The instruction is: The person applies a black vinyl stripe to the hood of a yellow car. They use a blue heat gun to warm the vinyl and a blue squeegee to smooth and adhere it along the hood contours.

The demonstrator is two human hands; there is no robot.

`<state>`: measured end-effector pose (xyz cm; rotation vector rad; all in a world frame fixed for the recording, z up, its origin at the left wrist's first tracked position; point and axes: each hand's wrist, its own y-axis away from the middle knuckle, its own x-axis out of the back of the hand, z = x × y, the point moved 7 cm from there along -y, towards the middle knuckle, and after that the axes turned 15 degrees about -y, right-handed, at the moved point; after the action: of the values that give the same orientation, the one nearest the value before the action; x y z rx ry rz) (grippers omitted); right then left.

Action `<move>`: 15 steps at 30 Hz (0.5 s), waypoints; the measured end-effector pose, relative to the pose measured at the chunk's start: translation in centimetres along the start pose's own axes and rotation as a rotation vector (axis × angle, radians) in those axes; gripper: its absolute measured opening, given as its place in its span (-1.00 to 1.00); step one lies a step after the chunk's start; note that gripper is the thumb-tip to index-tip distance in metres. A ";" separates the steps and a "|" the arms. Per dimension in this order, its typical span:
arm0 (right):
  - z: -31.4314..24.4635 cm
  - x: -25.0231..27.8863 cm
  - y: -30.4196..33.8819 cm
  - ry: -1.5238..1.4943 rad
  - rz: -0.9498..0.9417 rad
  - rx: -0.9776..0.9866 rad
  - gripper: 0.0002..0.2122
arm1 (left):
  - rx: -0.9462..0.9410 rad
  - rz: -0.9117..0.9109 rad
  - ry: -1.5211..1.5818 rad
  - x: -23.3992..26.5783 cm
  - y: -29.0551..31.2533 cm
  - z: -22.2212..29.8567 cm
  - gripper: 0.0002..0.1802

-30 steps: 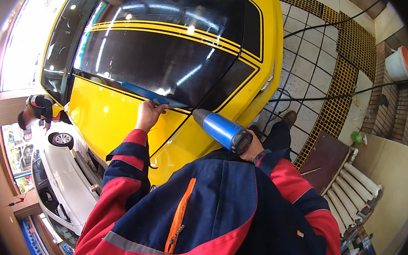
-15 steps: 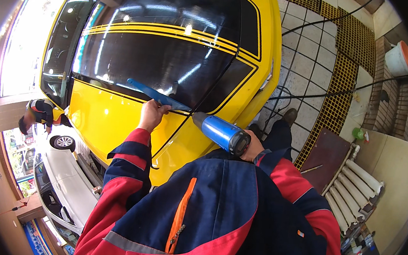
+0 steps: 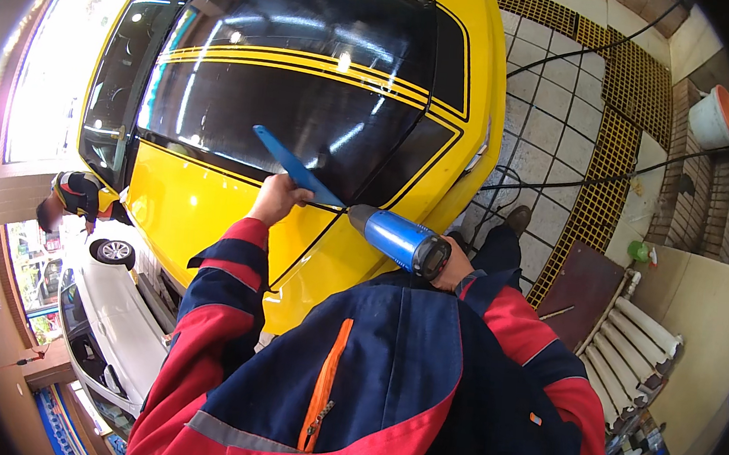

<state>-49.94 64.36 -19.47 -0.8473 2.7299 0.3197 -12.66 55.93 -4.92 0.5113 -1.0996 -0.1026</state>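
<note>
Head view: a yellow car with black panels fills the upper middle of the frame, a white car stands at lower left, and a co-worker bends between them at the left. Tiles and a yellow grating cover the floor at upper right, crossed by dark cables. Toward the right edge are a bucket, a green bottle, a brown board and a radiator. The person's red and navy jacket blocks the lower middle.

The frame's rim is dark and cuts off the car's top. Glare washes out the window at upper left, and the small items at lower right are hard to make out. The gun's grip is mostly hidden behind its body.

Near the frame's middle, over the car's lower black edge, the left hand has thumb and fingers clamped on a blue strip. Its long axis slants from upper left to lower right. Just right of it, the right hand wraps the grip of a blue gun, its fingers largely out of sight. The gun's long axis runs from lower right to upper left, nozzle pointing left and slightly up toward the strip's lower end; whether they touch is unclear.
</note>
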 end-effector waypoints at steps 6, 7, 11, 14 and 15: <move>-1.1 0.1 0.5 -0.012 0.043 0.035 -0.66 | 0.063 0.099 0.217 1.7 0.8 -1.8 -0.74; -1.4 0.1 0.6 -0.041 0.044 0.041 -0.65 | 0.069 0.077 0.174 1.3 1.1 -1.8 -0.73; -3.4 -0.1 0.7 0.079 0.057 0.147 -0.66 | 0.098 0.076 0.062 -0.4 1.5 -0.9 -0.77; -3.7 -0.2 1.1 -0.105 0.073 0.058 -0.68 | 0.103 0.091 -0.041 -0.9 2.2 0.2 -0.79; -3.8 -0.3 1.3 -0.124 0.071 0.039 -0.68 | 0.106 0.084 -0.065 -1.0 2.3 0.5 -0.80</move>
<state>-51.15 64.43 -15.68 -0.6970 2.6465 0.3205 -13.97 58.13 -4.57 0.5586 -1.1936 0.0126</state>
